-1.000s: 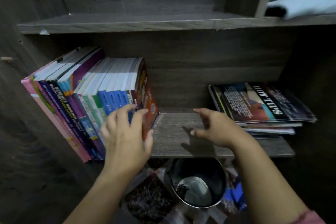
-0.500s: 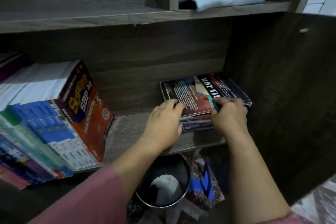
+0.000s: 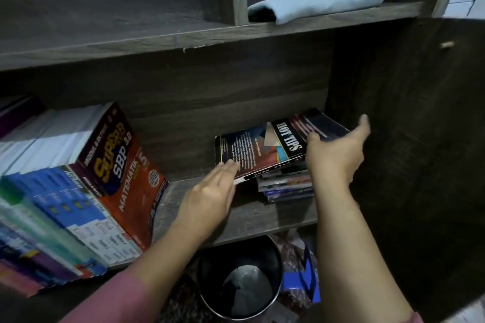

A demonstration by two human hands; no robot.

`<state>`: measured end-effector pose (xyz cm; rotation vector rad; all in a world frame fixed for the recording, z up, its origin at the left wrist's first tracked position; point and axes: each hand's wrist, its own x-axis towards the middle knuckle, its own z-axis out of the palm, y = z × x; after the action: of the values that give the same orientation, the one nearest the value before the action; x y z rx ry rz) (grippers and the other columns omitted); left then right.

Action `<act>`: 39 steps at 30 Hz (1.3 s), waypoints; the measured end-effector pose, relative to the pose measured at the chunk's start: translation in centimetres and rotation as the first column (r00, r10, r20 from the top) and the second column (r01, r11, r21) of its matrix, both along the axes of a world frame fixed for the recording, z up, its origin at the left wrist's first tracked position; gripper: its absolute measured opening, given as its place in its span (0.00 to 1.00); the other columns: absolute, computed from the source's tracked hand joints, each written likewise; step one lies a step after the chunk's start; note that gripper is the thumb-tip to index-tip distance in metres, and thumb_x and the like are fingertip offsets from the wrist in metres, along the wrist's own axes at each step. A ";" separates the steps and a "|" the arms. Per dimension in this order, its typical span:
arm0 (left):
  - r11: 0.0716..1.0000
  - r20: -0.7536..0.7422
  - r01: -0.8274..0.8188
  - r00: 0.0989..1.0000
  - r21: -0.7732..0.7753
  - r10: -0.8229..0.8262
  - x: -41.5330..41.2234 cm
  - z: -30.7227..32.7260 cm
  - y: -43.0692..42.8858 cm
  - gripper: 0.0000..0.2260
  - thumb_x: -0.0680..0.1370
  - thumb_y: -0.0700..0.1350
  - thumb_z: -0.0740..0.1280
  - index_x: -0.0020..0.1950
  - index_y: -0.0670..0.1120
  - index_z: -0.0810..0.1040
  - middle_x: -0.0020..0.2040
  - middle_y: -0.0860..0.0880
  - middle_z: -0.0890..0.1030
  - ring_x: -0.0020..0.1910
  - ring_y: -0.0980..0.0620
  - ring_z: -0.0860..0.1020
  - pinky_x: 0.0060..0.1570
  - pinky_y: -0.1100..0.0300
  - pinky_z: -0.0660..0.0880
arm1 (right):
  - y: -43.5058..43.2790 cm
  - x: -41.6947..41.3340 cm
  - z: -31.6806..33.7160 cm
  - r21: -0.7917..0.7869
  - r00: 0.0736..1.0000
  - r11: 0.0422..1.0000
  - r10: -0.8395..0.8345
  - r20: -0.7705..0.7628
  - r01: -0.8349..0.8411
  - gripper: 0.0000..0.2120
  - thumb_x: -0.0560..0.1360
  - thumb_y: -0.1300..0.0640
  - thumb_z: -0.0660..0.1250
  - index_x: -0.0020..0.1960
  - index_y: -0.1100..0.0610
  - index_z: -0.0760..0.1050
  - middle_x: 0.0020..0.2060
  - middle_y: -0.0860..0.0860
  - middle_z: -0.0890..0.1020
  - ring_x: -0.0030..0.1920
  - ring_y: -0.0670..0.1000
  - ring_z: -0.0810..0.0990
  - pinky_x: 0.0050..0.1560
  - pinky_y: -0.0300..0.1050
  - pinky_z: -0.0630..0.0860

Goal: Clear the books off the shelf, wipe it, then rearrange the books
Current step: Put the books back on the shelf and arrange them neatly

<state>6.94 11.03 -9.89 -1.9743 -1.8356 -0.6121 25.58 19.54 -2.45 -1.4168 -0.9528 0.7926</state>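
Head view: at the left the leaning textbooks (image 3: pixel 78 191) stand untouched. Half a second ago both hands lay on the flat pile (image 3: pixel 286 187) on the shelf (image 3: pixel 262 217); now its top book (image 3: pixel 262 149), HOT TIPS, is tipped up off it, so clearing has begun. The left hand (image 3: pixel 210 196) props the near-left corner with straight fingers; the right hand (image 3: pixel 336 157) pinches the right end. Cover up, its long axis runs left to right, angling toward the back-right corner.

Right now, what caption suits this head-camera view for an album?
Left hand and right hand on the HOT TIPS book, tilted atop its stack on the shelf.
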 end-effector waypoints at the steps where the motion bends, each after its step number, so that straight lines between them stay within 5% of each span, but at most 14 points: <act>1: 0.998 -0.014 -0.039 0.999 -0.042 0.039 -0.3 -0.1 -0.7 0.17 0.76 0.45 0.62 0.62 0.40 0.79 0.57 0.43 0.83 0.54 0.46 0.82 0.49 0.51 0.80 | -0.3 -0.8 0.2 0.039 1.000 0.999 0.024 -0.013 -0.023 0.37 0.74 0.62 0.71 0.76 0.49 0.56 0.66 0.55 0.74 0.62 0.53 0.77 0.52 0.37 0.69; 5: 0.906 -0.079 -0.297 0.955 -0.301 0.287 -1.2 1.9 -3.8 0.29 0.70 0.58 0.73 0.69 0.48 0.75 0.68 0.47 0.76 0.70 0.43 0.70 0.66 0.45 0.67 | -3.2 -6.0 0.3 0.328 0.983 0.929 0.137 0.126 -0.172 0.24 0.73 0.62 0.70 0.68 0.51 0.72 0.54 0.52 0.83 0.52 0.51 0.82 0.56 0.46 0.77; 7: 0.923 -0.045 -0.333 0.942 -0.192 0.331 -2.6 4.1 -6.1 0.28 0.68 0.55 0.76 0.66 0.48 0.77 0.68 0.47 0.75 0.72 0.41 0.67 0.68 0.41 0.64 | -5.1 -8.9 -0.8 0.401 0.955 0.878 0.174 0.239 -0.260 0.21 0.74 0.62 0.68 0.67 0.52 0.73 0.48 0.54 0.84 0.46 0.55 0.82 0.49 0.45 0.76; 9: 0.940 0.022 -0.333 0.943 0.071 0.332 -4.5 6.6 -9.1 0.19 0.71 0.50 0.75 0.61 0.47 0.80 0.63 0.46 0.78 0.69 0.41 0.69 0.67 0.41 0.66 | -6.5 -11.1 -2.0 0.429 0.924 0.839 0.205 0.323 -0.336 0.20 0.76 0.62 0.67 0.67 0.52 0.74 0.45 0.55 0.85 0.43 0.57 0.82 0.43 0.40 0.71; 11: 0.876 0.071 -0.421 0.906 0.234 0.417 -6.7 8.9 -12.0 0.15 0.74 0.46 0.71 0.60 0.46 0.79 0.62 0.44 0.77 0.68 0.40 0.68 0.66 0.41 0.64 | -7.1 -12.6 -2.7 0.441 0.911 0.815 0.237 0.337 -0.376 0.19 0.76 0.62 0.66 0.66 0.53 0.74 0.45 0.56 0.85 0.43 0.57 0.82 0.41 0.38 0.69; 15: 0.815 0.081 -0.569 0.822 0.110 0.563 -12.3 10.7 -14.9 0.21 0.76 0.51 0.67 0.67 0.44 0.73 0.63 0.43 0.74 0.66 0.41 0.69 0.65 0.40 0.64 | -8.6 -15.2 -3.3 0.493 0.901 0.760 0.298 0.316 -0.424 0.18 0.76 0.62 0.67 0.66 0.55 0.74 0.45 0.55 0.85 0.42 0.53 0.83 0.42 0.39 0.74; 17: 0.822 -0.015 -0.566 0.823 0.062 0.568 -14.3 9.9 -15.2 0.24 0.78 0.57 0.61 0.69 0.44 0.71 0.63 0.44 0.74 0.63 0.42 0.70 0.65 0.42 0.64 | -9.9 -16.4 -3.5 0.504 0.891 0.735 0.350 0.290 -0.453 0.18 0.77 0.62 0.67 0.66 0.56 0.73 0.42 0.51 0.83 0.39 0.49 0.80 0.38 0.26 0.70; 19: 0.827 -0.044 -0.550 0.829 0.121 0.557 -15.2 8.7 -15.0 0.26 0.77 0.58 0.59 0.69 0.44 0.71 0.61 0.44 0.73 0.61 0.43 0.70 0.63 0.44 0.62 | -10.7 -17.4 -3.5 0.430 0.838 0.721 0.489 0.242 -0.544 0.20 0.78 0.60 0.67 0.69 0.54 0.68 0.40 0.47 0.80 0.35 0.44 0.77 0.36 0.20 0.66; 21: 0.828 0.006 -0.513 0.851 0.226 0.525 -15.2 7.8 -14.7 0.23 0.78 0.55 0.57 0.67 0.42 0.73 0.57 0.43 0.74 0.58 0.43 0.71 0.59 0.45 0.62 | -10.5 -18.3 -3.8 0.219 0.706 0.671 0.680 0.199 -0.708 0.26 0.77 0.59 0.68 0.71 0.48 0.62 0.45 0.44 0.79 0.43 0.40 0.79 0.41 0.23 0.69; 25: 0.790 0.046 -0.432 0.887 0.435 0.459 -16.1 6.9 -13.4 0.30 0.79 0.60 0.49 0.60 0.40 0.79 0.50 0.41 0.77 0.49 0.43 0.71 0.50 0.48 0.64 | -10.8 -19.2 -6.6 -0.417 0.138 0.235 0.958 0.250 -0.878 0.41 0.73 0.55 0.72 0.77 0.43 0.52 0.66 0.48 0.75 0.64 0.52 0.75 0.67 0.50 0.71; 27: 0.776 0.016 -0.410 0.888 0.479 0.459 -16.6 6.5 -12.9 0.38 0.76 0.69 0.44 0.57 0.40 0.80 0.48 0.40 0.77 0.47 0.44 0.71 0.48 0.49 0.63 | -11.5 -19.6 -7.3 -0.551 -0.012 0.163 0.954 0.299 -0.819 0.46 0.76 0.54 0.70 0.77 0.40 0.39 0.73 0.50 0.68 0.68 0.54 0.72 0.70 0.53 0.67; 31: 0.763 -0.007 -0.404 0.882 0.504 0.471 -17.1 6.0 -12.4 0.44 0.72 0.75 0.44 0.55 0.40 0.80 0.47 0.40 0.78 0.47 0.43 0.72 0.50 0.49 0.64 | -11.3 -20.6 -7.7 -0.560 0.031 0.230 0.939 0.342 -0.796 0.45 0.77 0.52 0.68 0.75 0.34 0.36 0.73 0.53 0.67 0.69 0.54 0.70 0.67 0.52 0.66; 39: 0.713 -0.069 -0.397 0.846 0.578 0.528 -17.3 5.7 -12.1 0.38 0.67 0.74 0.62 0.54 0.41 0.80 0.45 0.42 0.77 0.45 0.44 0.70 0.50 0.48 0.66 | -10.3 -21.1 -8.2 -0.530 0.044 0.314 0.887 0.460 -0.788 0.48 0.72 0.51 0.74 0.75 0.33 0.42 0.68 0.53 0.72 0.67 0.54 0.72 0.67 0.53 0.69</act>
<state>-10.36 -1.11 -4.14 -1.0921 -1.6739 -0.6194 4.50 9.23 -10.63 -1.1258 -2.6030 1.1923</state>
